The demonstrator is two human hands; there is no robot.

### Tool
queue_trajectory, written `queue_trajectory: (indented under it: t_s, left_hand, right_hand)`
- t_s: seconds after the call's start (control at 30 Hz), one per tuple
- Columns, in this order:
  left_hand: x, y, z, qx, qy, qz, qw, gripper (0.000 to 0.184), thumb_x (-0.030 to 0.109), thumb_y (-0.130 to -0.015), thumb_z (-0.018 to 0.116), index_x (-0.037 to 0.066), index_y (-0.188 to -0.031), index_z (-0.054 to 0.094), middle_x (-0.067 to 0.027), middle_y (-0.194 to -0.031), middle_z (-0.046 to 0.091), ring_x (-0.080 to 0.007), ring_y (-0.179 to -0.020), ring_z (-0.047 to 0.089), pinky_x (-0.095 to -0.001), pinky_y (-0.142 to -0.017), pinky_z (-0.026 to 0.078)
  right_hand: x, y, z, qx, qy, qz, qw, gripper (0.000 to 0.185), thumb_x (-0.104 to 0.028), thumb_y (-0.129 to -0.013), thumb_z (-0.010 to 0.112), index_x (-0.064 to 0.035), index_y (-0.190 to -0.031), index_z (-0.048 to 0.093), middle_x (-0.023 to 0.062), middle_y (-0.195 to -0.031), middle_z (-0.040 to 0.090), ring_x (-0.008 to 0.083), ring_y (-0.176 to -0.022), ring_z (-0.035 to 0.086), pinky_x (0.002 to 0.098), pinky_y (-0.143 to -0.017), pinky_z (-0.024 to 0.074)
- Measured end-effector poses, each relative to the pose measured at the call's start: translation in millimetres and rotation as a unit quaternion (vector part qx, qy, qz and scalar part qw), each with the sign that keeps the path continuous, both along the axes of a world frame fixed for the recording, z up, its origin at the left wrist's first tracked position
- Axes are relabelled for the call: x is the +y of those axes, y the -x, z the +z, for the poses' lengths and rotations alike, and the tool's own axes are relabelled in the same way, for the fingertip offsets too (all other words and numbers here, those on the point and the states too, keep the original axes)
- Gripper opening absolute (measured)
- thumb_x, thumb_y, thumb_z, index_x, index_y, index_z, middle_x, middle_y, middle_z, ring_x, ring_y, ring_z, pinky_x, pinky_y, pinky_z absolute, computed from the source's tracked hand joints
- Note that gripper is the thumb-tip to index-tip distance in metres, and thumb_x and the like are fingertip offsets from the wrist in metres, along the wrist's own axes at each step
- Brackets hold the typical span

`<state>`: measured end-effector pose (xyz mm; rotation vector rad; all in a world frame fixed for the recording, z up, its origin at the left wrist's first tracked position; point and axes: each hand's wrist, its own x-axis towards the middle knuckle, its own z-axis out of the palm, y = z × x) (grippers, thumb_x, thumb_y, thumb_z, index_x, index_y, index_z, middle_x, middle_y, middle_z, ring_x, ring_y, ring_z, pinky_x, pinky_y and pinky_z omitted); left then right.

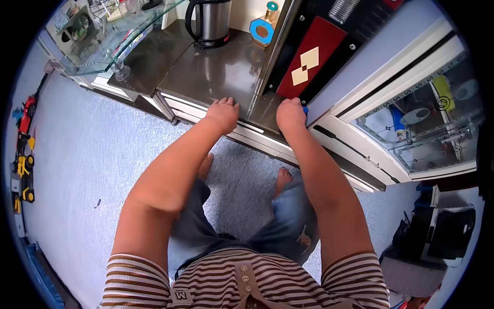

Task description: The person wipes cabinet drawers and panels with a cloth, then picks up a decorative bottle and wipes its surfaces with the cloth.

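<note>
My left hand [223,116] rests on the front edge of a dark, glossy cabinet top [206,77], its fingers lying on the surface and slightly apart, with nothing seen in it. To its right, my right hand [290,114] is closed at the same front edge, by the foot of a black and red panel [314,51]. A small bit of something blue [305,109] shows beside the right hand's fingers; most of it is hidden. White drawer fronts [193,114] run below the left hand.
A steel kettle [213,23] and a blue and gold octagonal object [262,31] stand at the back. A glass shelf [121,46] juts out at upper left. Toy vehicles [24,165] line the left edge. At right are a glass-fronted door [427,118] and black bags [452,232].
</note>
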<state>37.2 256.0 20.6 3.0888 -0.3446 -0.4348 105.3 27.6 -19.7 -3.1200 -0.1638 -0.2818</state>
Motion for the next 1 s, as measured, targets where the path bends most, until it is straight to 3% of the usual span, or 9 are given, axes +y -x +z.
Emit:
queue_trajectory:
  t_s: [0.17,0.23,0.37,0.43,0.47,0.57,0.7,0.87,1.0]
  left_hand:
    - [-2,2,-1,-0.050,0.015,-0.015,0.999,0.076,0.034,-0.085,0.077,0.004,-0.148,0.047,-0.0223,-0.157,0.041,-0.0349,-0.147,0.038,-0.0448,-0.120,0.035]
    - [-5,-5,21,0.052,-0.018,-0.016,0.998,0.078,0.035,-0.085,0.077,0.003,-0.149,0.046,-0.0238,-0.158,0.039,-0.0356,-0.148,0.036,-0.0436,-0.120,0.034]
    - [-2,-8,19,0.067,0.020,-0.004,0.998,0.082,0.036,-0.084,0.078,0.001,-0.150,0.044,-0.0244,-0.158,0.038,-0.0365,-0.149,0.035,-0.0422,-0.120,0.034]
    - [1,-7,13,0.046,0.021,-0.019,0.999,0.086,0.037,-0.083,0.078,0.001,-0.152,0.042,-0.0245,-0.160,0.034,-0.0367,-0.150,0.033,-0.0409,-0.121,0.034]
    - [3,-6,11,0.045,0.023,-0.015,0.999,0.086,0.037,-0.083,0.078,0.001,-0.152,0.042,-0.0245,-0.160,0.034,-0.0367,-0.150,0.033,-0.0409,-0.121,0.034]
    - [8,-2,10,0.033,0.049,-0.020,0.998,0.089,0.038,-0.082,0.079,0.002,-0.153,0.040,-0.0245,-0.162,0.030,-0.0367,-0.151,0.030,-0.0413,-0.121,0.033]
    - [18,-4,6,0.042,0.068,-0.047,0.996,0.089,0.036,-0.081,0.080,0.001,-0.153,0.040,-0.0248,-0.163,0.029,-0.0370,-0.151,0.029,-0.0418,-0.121,0.033]
    - [8,-9,7,0.033,0.051,-0.033,0.998,0.089,0.032,-0.077,0.084,0.000,-0.150,0.043,-0.0259,-0.157,0.038,-0.0390,-0.146,0.039,-0.0429,-0.117,0.039]
    - [-5,-15,14,0.020,0.032,-0.020,0.999,0.058,0.033,-0.078,0.083,-0.002,-0.122,0.069,-0.0260,-0.143,0.055,-0.0378,-0.134,0.053,-0.0405,-0.109,0.047]
  right_hand:
    - [54,30,38,0.021,0.002,0.216,0.976,0.020,-0.013,-0.090,0.061,-0.0033,-0.105,0.067,0.0180,-0.112,0.061,0.0340,-0.094,0.071,0.0449,-0.078,0.0604]
    - [62,37,39,0.052,-0.031,0.283,0.957,0.028,-0.008,-0.087,0.064,-0.0056,-0.115,0.064,0.0172,-0.118,0.059,0.0366,-0.098,0.068,0.0447,-0.085,0.0569]
    - [27,45,55,0.123,-0.146,0.322,0.927,0.041,-0.011,-0.085,0.072,-0.0111,-0.126,0.066,0.0090,-0.132,0.060,0.0332,-0.112,0.064,0.0418,-0.094,0.0536]
    - [3,42,60,0.134,-0.087,0.260,0.952,0.044,-0.013,-0.085,0.072,-0.0144,-0.128,0.066,0.0078,-0.133,0.062,0.0315,-0.116,0.063,0.0400,-0.096,0.0530]
    - [-13,36,49,0.087,-0.079,0.241,0.963,0.035,-0.015,-0.090,0.063,-0.0182,-0.124,0.070,0.0095,-0.122,0.065,0.0331,-0.105,0.068,0.0451,-0.090,0.0556]
    - [-33,32,57,0.098,0.049,0.107,0.988,0.030,-0.011,-0.091,0.056,-0.0097,-0.119,0.068,0.0184,-0.119,0.066,0.0353,-0.099,0.071,0.0473,-0.080,0.0592]
    - [-19,32,43,0.057,0.084,0.134,0.986,0.026,-0.011,-0.092,0.055,-0.0047,-0.115,0.066,0.0210,-0.116,0.066,0.0363,-0.094,0.072,0.0476,-0.077,0.0601]
    - [33,28,35,0.027,0.002,0.247,0.969,0.025,-0.011,-0.090,0.058,-0.0065,-0.113,0.066,0.0174,-0.114,0.066,0.0356,-0.095,0.070,0.0467,-0.080,0.0584]
    - [58,39,44,0.079,-0.041,0.285,0.954,0.040,-0.011,-0.083,0.073,-0.0091,-0.122,0.066,0.0130,-0.132,0.060,0.0350,-0.110,0.065,0.0440,-0.091,0.0545]
